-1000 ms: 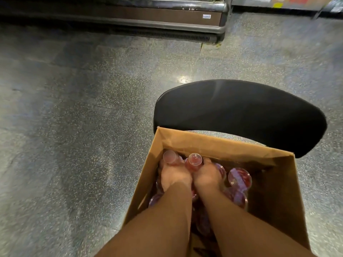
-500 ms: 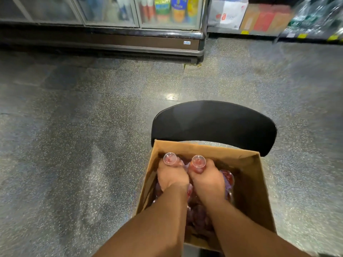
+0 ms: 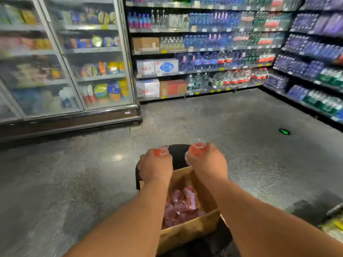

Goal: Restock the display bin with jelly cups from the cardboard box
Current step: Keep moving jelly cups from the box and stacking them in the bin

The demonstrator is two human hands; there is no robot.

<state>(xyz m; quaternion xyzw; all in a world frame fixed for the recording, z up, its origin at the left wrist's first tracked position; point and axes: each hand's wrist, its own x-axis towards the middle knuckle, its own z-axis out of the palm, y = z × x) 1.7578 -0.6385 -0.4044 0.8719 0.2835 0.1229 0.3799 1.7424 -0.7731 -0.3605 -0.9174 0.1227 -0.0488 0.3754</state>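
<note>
While both our arms are reaching forward, our left hand (image 3: 155,168) is grasping a red jelly cup (image 3: 160,152) with its fingers curled round it, and our right hand (image 3: 207,164) is grasping another red jelly cup (image 3: 198,148) in the same way. Both cups are standing out above the knuckles, with their clear rims on top. We are holding the two hands apart from each other, above the far edge of the cardboard box (image 3: 189,231), and they are not touching its walls.

The box is lying open below our forearms, and more jelly cups (image 3: 181,206) are lying inside it in a loose red heap. Its near wall is showing between our arms, while its far rim is sitting just beside the black chair back (image 3: 178,154), which is partly hidden behind our hands.

Around the box the grey speckled floor (image 3: 232,127) is spreading wide to the left, ahead and to the right. On the left side the base of a glass-door fridge (image 3: 74,58) is closing this room. Straight ahead, shelves with water bottles (image 3: 213,58) are making the far border, and more shelves (image 3: 315,71) are running along the right side. A small green mark (image 3: 284,131) is glowing on the floor near these right shelves. We cannot tell where the display bin is.
</note>
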